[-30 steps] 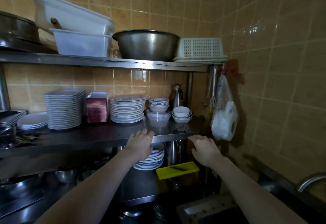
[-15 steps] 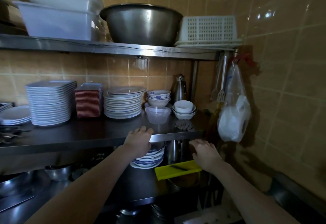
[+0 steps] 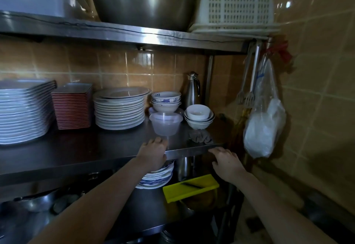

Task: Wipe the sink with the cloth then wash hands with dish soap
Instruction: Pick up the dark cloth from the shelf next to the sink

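Smooth steel shelf (image 3: 96,147), crumpled grey cloth (image 3: 200,137)

Left hand (image 3: 153,153) and right hand (image 3: 226,164) resting on the shelf (image 3: 96,147) front edge. Crumpled grey cloth (image 3: 200,136) just beyond, between them; clear tub (image 3: 165,123) past the left hand.

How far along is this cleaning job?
Nothing looks done. The grey cloth lies untouched on the steel shelf. In hand: the left hand and right hand rest at the shelf's edge, empty. Left: take the cloth, wipe the sink, wash hands; sink and soap are out of view.
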{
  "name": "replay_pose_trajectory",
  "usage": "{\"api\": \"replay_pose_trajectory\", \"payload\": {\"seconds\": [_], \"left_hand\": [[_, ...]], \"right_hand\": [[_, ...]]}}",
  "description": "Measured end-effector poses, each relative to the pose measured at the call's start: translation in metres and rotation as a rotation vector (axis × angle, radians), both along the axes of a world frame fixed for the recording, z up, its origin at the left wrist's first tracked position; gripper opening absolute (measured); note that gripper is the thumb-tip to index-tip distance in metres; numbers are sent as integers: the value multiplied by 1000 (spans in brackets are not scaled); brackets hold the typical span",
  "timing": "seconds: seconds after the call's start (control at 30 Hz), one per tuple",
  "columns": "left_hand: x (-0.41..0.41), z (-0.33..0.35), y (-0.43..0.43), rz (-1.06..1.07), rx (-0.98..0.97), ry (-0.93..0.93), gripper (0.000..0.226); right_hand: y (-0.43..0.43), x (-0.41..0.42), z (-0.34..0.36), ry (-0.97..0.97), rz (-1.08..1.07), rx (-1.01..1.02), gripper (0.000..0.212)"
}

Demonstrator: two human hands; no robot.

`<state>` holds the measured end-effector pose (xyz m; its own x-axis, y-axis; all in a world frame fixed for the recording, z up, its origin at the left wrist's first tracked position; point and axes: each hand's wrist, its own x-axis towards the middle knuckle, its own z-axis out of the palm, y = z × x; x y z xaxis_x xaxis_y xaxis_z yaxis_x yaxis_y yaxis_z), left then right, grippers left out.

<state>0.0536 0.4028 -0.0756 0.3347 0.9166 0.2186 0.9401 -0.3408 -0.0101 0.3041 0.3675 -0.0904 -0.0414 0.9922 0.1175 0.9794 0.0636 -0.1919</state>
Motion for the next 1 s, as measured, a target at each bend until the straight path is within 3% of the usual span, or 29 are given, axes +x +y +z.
{"api": "replay_pose_trajectory", "payload": {"seconds": [0.3, 1.0], "left_hand": [[-6, -3, 92, -99, -2, -7, 35], [11, -52, 188, -214, -17, 8, 41]], "right_hand": [[84, -13, 5, -18, -70, 27, 39], [204, -23, -17, 54, -151, -119, 59]]}}
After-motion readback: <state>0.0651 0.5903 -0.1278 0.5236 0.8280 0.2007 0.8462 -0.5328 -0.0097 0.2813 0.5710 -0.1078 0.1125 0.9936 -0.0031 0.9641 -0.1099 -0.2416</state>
